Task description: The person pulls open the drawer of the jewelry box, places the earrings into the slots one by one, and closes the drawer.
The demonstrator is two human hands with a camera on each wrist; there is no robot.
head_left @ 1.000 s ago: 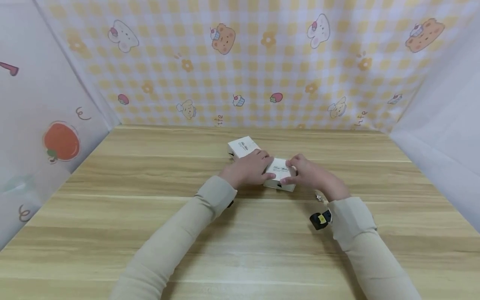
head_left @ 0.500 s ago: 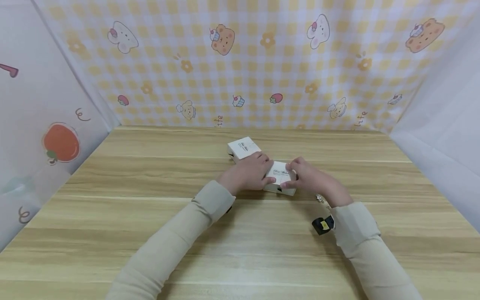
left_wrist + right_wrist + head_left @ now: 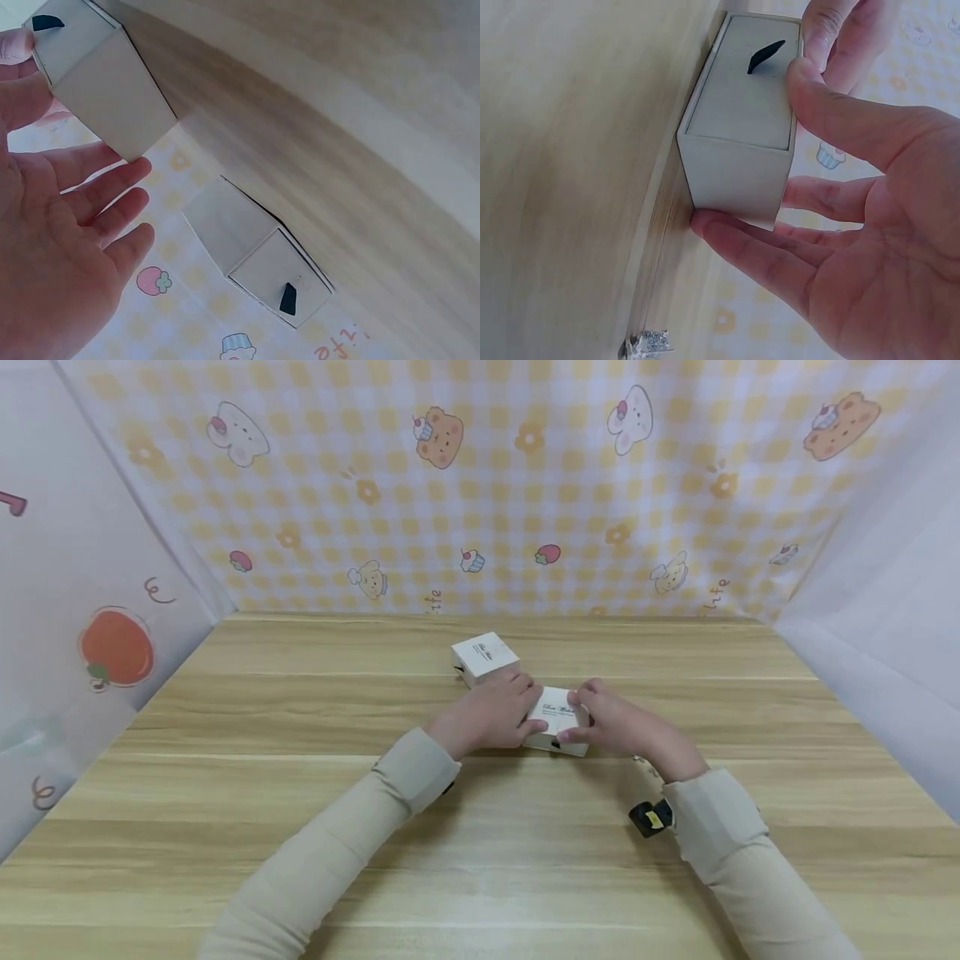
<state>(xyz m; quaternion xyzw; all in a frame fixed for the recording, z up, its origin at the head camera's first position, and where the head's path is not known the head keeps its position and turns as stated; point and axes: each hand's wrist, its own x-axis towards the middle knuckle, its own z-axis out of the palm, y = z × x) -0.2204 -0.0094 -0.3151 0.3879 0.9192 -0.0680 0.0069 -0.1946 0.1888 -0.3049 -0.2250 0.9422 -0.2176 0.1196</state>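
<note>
Two small white drawer-style boxes with dark lettering and black pull tabs are on the table. The nearer box lies between my hands, its tabbed end toward me. At its left side my left hand holds it, thumb at the top edge, fingers reaching along the side. My right hand grips its right part between thumb and fingers, as the right wrist view shows. That view also has the box's tabbed face beside the thumb. The farther box stands behind my left hand, partly hidden by it.
A small silvery, shiny object lies on the wooden table near my right wrist. Behind the table hangs a yellow checked cloth with cartoon prints, and white cloth walls close both sides.
Both hands have come slightly toward me, and the nearer box has shifted a little the same way between them. The farther box stays in place.
</note>
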